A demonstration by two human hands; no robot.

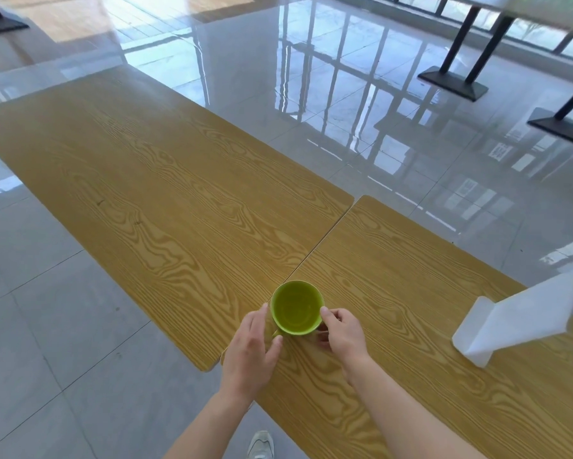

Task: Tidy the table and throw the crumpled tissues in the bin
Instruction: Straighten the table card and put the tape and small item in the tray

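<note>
A green cup [296, 308] stood upright and empty on the tabletop [165, 180], just at the seam where two wooden tops met, straight ahead of the person and between both hands. The left hand [250, 349] curved around its left side, fingers loosely open, thumb near the cup's base; whether it touched the cup I could not tell. The right hand [343, 332] was half closed against the right side, thumb on the rim. Both were equally near. A white folded card stand [517, 321] lay tipped over, well apart to the right. No crumpled tissues or bin showed, so the cup seemed the piece being tidied.
</note>
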